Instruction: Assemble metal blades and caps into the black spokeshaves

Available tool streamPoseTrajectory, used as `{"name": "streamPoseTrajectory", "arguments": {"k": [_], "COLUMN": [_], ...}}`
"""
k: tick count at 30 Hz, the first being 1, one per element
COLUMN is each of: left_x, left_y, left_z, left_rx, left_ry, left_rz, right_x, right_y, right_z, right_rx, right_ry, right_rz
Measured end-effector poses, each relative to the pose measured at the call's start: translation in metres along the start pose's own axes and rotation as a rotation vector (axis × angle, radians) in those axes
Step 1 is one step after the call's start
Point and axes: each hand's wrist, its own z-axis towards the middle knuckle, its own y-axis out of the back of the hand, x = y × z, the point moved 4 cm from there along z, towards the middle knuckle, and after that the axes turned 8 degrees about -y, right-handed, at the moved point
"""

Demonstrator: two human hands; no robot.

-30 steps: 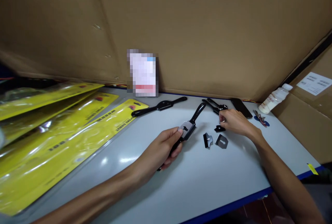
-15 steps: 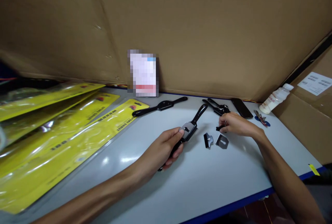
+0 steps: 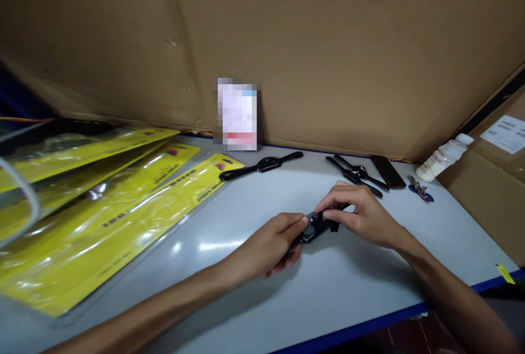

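The glossy black metal spokeshave tool (image 3: pixel 315 226) with slim handles sits low over the pale grey worktop (image 3: pixel 369 288). The left hand (image 3: pixel 270 247) is clamped around one handle, and the right hand (image 3: pixel 361 214) pinches its middle body, fingers closed.

Head camera looks forward and down, close over the table (image 3: pixel 369 299).

Both hands cover most of the black tool (image 3: pixel 316 225); the card (image 3: pixel 238 115) by the cardboard wall is pixelated
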Motion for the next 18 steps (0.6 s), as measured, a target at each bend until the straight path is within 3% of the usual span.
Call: {"name": "streamPoseTrajectory", "arguments": {"k": [4, 12, 18], "left_x": [0.002, 0.003, 0.002], "left_y": [-0.001, 0.001, 0.003], "left_z": [0.001, 0.002, 0.001], "left_rx": [-0.010, 0.010, 0.011], "left_ry": [-0.005, -0.003, -0.006], "left_rz": [-0.027, -0.076, -0.081], "right_x": [-0.004, -0.010, -0.012], "right_y": [-0.014, -0.027, -0.026], "right_z": [0.003, 0.005, 0.006], "right_rx": [0.015, -0.039, -0.156], "right_ry": [0.057, 0.000, -0.013], "right_rz": [-0.040, -0.106, -0.160]}}
